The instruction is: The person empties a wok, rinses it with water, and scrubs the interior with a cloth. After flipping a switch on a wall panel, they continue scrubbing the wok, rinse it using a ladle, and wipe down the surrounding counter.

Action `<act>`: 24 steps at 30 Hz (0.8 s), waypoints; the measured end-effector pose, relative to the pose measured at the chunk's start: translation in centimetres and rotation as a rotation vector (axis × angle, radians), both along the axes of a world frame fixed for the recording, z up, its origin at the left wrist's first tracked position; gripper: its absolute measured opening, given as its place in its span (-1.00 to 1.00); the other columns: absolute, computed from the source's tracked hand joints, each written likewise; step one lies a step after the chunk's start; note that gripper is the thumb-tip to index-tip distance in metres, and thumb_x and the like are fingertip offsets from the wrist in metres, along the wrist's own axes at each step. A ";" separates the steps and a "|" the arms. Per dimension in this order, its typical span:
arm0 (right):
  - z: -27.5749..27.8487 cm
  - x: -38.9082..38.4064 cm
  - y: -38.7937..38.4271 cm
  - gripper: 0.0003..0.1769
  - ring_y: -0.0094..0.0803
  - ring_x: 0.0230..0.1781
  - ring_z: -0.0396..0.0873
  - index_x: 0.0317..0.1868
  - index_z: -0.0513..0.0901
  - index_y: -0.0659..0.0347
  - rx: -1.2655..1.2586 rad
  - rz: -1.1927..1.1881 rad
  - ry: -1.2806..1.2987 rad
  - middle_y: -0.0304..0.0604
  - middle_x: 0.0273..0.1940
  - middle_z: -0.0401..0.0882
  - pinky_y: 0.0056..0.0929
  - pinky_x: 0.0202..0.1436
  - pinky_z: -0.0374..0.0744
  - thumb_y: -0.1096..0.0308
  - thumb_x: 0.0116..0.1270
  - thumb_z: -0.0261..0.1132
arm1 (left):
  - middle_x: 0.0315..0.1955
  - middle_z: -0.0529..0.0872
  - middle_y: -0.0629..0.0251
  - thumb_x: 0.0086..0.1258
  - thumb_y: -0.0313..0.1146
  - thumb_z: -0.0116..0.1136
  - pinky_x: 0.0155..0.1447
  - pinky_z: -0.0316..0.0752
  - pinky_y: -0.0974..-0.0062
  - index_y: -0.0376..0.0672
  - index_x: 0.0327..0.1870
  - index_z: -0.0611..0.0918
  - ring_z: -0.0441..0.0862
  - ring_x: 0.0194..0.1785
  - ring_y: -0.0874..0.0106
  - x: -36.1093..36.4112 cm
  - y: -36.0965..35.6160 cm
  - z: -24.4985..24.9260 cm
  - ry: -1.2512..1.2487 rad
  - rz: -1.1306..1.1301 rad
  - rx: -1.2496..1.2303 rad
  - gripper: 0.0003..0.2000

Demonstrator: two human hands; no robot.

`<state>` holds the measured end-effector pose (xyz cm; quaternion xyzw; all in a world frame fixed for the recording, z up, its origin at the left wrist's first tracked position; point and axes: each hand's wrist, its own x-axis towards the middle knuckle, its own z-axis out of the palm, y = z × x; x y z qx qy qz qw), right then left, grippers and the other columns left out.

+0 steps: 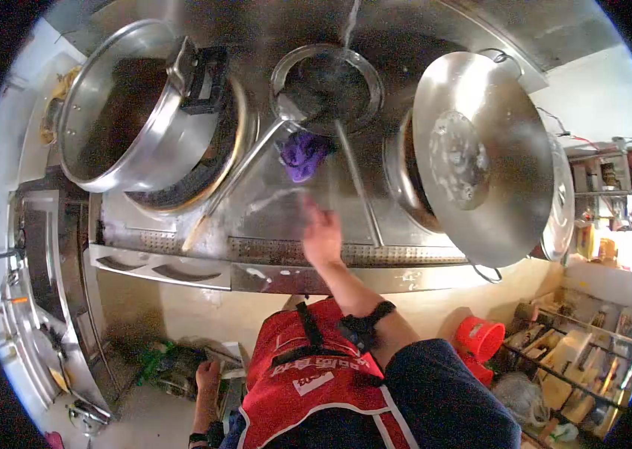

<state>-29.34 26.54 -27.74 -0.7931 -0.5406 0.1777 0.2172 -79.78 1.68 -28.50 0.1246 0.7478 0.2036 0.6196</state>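
My right hand (321,232) is over the front of the steel stove top, blurred, with fingers stretched forward and nothing seen in them. Beyond its fingertips lies a crumpled purple cloth (303,155), not touched by the hand. Behind the cloth is a round metal basin (327,88). Two long-handled tools rest at it: one handle (235,179) slants to the front left, the other (359,183) to the front right. My left hand (208,374) hangs low at the left, beside the red apron (308,374); its fingers are too small to make out.
A large metal pot (133,112) leans tilted over the left burner. On the right a big wok (480,157) stands tilted on its burner. A perforated strip runs along the stove's front edge (286,277). A red basket (480,337) and a crowded rack (570,359) are lower right.
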 end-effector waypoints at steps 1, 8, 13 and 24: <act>1.0 1.7 -1.1 -0.29 0.00 0.02 0.51 0.41 0.41 0.06 0.030 -0.060 -0.080 0.02 0.10 0.56 -0.08 0.15 0.53 0.51 0.18 0.17 | -0.36 0.64 0.40 0.40 -0.35 0.30 -0.41 0.43 0.50 -0.26 -0.10 0.62 0.48 -0.44 0.57 -0.6 -0.8 -0.9 -0.015 -0.005 0.003 -0.80; -4.3 -4.9 -0.6 -0.56 0.00 0.20 0.55 0.26 0.50 0.18 0.192 -0.010 0.321 0.18 0.15 0.57 -0.04 0.20 0.52 0.41 0.36 0.07 | -0.69 0.48 0.39 0.48 -0.32 0.16 -0.58 0.37 0.42 -0.23 -0.22 0.63 0.44 -0.63 0.56 -0.3 2.0 -6.4 0.227 -0.792 0.518 -0.84; 6.7 -6.0 0.3 -0.57 0.14 0.05 0.62 0.24 0.51 0.17 0.069 0.480 0.476 0.17 0.06 0.61 0.03 0.12 0.57 0.26 0.41 0.15 | -0.60 0.52 0.38 0.50 -0.31 0.09 -0.48 0.46 0.46 -0.21 -0.22 0.62 0.48 -0.59 0.54 4.1 8.3 -4.7 0.189 -0.640 0.400 -0.84; 24.2 26.6 -10.6 -0.65 -0.36 -0.02 0.63 0.21 0.58 0.17 -0.259 0.348 0.596 -0.12 0.01 0.68 -0.32 0.12 0.59 0.19 0.56 0.17 | -0.40 0.64 0.27 0.37 -0.39 0.29 -0.17 0.52 0.47 -0.26 -0.16 0.63 0.58 -0.32 0.48 34.2 20.7 14.8 0.029 -1.037 0.691 -0.84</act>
